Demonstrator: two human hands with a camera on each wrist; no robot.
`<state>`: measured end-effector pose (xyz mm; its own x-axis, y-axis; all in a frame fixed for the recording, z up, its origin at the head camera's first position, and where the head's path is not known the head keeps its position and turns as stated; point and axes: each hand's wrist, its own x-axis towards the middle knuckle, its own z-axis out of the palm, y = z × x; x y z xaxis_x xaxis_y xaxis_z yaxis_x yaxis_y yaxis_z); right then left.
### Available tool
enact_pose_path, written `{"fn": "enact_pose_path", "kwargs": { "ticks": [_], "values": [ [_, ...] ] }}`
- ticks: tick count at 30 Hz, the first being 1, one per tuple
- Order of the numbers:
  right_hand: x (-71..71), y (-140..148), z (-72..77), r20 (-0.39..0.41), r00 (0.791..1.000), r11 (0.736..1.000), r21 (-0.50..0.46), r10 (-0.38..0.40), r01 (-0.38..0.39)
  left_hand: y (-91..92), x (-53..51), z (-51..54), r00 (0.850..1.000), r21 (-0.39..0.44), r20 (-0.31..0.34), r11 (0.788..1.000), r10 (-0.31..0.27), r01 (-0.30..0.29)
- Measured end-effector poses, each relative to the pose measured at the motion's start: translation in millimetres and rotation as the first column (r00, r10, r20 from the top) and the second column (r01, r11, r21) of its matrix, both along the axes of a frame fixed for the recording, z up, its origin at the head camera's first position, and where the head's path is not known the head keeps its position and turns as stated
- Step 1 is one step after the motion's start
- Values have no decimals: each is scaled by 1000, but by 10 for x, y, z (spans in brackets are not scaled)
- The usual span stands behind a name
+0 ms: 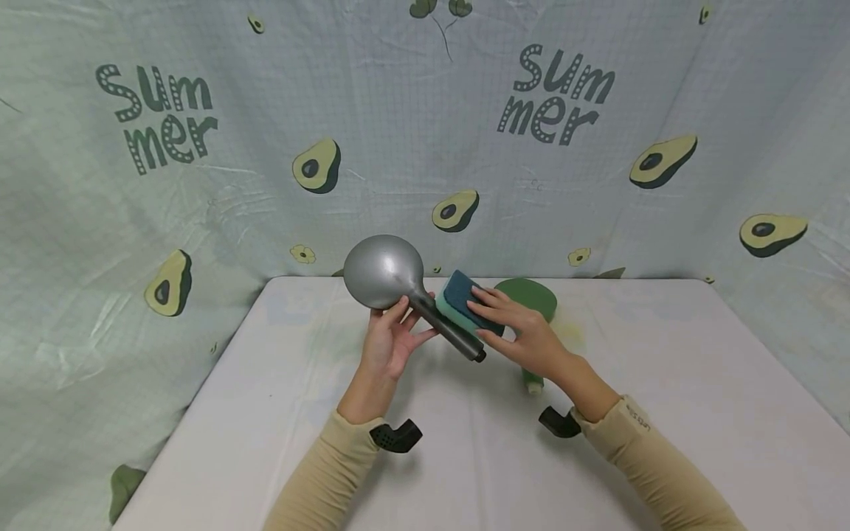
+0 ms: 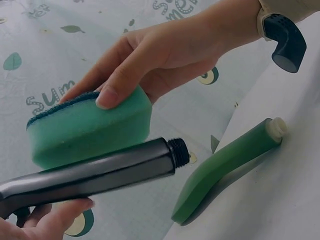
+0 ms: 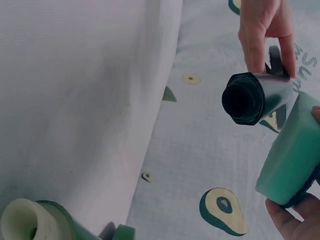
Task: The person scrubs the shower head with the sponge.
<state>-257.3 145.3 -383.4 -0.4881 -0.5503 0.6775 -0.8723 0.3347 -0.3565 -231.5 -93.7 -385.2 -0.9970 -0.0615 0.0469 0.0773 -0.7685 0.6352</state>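
A grey shower head (image 1: 384, 271) with a dark handle (image 2: 115, 167) is held up above the table, its threaded end (image 3: 242, 100) bare. My left hand (image 1: 390, 341) grips it near the neck between thumb and fingers. In my right hand (image 1: 524, 332) is a sponge (image 1: 465, 299), light green foam with a dark blue scouring layer. Thumb and fingers pinch the sponge, its foam side facing the handle. The foam lies along the handle, touching it or very close; I cannot tell which.
A green shower head (image 1: 527, 296) lies on the white table (image 1: 598, 457) behind and below my right hand, its pale threaded end (image 2: 276, 128) toward me. Behind the table hangs a cloth (image 1: 385, 103) printed with avocados and lettering. Each wrist carries a black camera mount (image 1: 397, 436).
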Motion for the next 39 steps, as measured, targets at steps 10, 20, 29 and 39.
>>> {"fn": "enact_pose_path", "kwargs": {
  "ticks": [10, 20, 29, 39],
  "values": [
    [-3, -14, -57, -36, 999, 999, 34, 16, -15, 21, 3, 6, 999, -50, 39, 999, 9, -7],
    [23, 2, -46, -33, 999, 995, 97, 37, -34, 19, 11, 6, 998, -49, 67, 999, 22, -18],
    [41, -170, 46, -103, 994, 989, 144, -30, 45, 33, 21, 17, 994, -39, 81, 997, 67, -64],
    [-19, -278, 186, 55, 998, 988, 154, -3, -5, 66, 10, 10, 996, 17, 79, 999, 35, -37]
  ]
}}
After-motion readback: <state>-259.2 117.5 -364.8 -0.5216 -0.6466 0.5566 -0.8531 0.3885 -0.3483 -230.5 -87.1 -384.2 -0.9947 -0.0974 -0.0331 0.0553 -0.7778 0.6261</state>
